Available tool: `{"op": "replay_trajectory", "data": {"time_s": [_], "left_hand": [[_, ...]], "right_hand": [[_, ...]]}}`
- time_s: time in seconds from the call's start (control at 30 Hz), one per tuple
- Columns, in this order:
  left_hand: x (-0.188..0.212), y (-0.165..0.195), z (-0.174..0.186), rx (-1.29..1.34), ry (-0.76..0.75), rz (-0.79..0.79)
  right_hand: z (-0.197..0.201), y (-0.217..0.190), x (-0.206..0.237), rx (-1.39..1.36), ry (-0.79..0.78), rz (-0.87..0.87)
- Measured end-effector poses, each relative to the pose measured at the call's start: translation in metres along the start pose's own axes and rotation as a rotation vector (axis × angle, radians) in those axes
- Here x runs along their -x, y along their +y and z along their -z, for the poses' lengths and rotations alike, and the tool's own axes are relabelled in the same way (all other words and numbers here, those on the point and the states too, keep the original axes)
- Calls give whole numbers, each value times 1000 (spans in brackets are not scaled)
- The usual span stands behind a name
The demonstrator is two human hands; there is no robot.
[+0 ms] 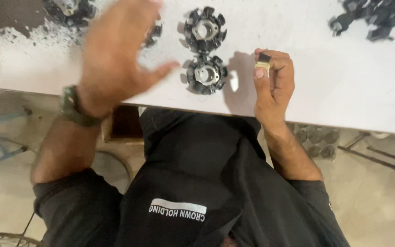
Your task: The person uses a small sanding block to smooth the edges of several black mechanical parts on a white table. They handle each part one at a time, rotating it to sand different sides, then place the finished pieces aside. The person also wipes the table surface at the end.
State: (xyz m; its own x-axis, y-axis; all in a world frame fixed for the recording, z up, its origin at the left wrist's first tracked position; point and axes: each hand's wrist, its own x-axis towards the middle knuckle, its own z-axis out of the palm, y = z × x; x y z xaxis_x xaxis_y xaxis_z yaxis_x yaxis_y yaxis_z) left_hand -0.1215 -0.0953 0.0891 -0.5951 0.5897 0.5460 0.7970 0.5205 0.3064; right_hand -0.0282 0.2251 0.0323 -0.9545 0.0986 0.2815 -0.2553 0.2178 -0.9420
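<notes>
Black and tan, a small block point(263, 62) sits pinched between the thumb and fingertips of the right hand point(274, 87), which is curled shut around it just above the desk's near edge. The left hand point(115, 55) hovers open and blurred, fingers spread, holding nothing, over the desk's left part, with a watch point(75, 108) on its wrist. Between the hands lie two dark toothed rings with metal hubs: one ring point(206, 74) near the front edge, the other ring point(204, 29) just behind it. A third ring point(153, 33) is half hidden by the left hand. Loose dark parts point(371, 16) are heaped at the far right corner of the white desk point(344, 77).
</notes>
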Motion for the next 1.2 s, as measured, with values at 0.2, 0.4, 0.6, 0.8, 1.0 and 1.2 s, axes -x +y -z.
{"op": "replay_trajectory", "data": {"time_s": [0.2,0.4,0.6,0.8,1.0,1.2], "left_hand": [[10,79,-52,-43,-250,13],[7,121,-56,-59,-332,172],[-11,103,-84,64,-378,-168],[10,133,-118,97,-286,118],[16,148,-122,-24,17,173],[10,130,-103,130,-164,-28]], "right_hand": [[28,20,46,-15,34,24],[39,29,66,159,66,23],[40,28,78,173,110,-41],[47,25,83,224,101,-11],[33,15,77,280,-6,146],[24,5,67,335,-79,186]]}}
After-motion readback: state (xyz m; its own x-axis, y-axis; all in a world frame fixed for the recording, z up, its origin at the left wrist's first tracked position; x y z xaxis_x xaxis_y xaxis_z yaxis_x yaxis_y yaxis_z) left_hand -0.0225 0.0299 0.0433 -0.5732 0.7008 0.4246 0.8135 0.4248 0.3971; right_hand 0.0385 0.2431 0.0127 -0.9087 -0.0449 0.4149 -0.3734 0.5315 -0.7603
